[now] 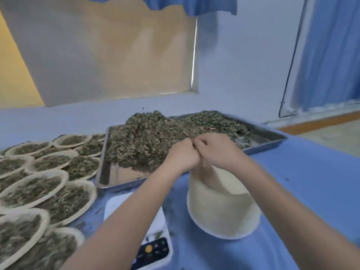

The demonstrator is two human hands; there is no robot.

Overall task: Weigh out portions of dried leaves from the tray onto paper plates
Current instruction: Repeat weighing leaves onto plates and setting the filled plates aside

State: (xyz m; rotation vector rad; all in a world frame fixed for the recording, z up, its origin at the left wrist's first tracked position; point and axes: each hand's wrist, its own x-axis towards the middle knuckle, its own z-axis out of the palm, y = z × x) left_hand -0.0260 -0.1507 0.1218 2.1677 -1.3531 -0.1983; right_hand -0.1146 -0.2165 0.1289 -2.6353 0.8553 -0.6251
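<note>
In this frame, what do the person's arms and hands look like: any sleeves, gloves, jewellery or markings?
Both forearms are bare up to the frame's bottom edge; no sleeve shows. The left hand and right hand wear no gloves. No watch, bracelet or markings show on either wrist. The fingers are partly hidden, so rings cannot be ruled out.

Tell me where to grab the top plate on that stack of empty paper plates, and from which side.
Pinch the top plate's rim at the top of the stack of empty paper plates, coming from above. The plates nest tightly, so only the edge offers purchase. Both the left hand and right hand are already there, fingers curled at the edge.
</note>
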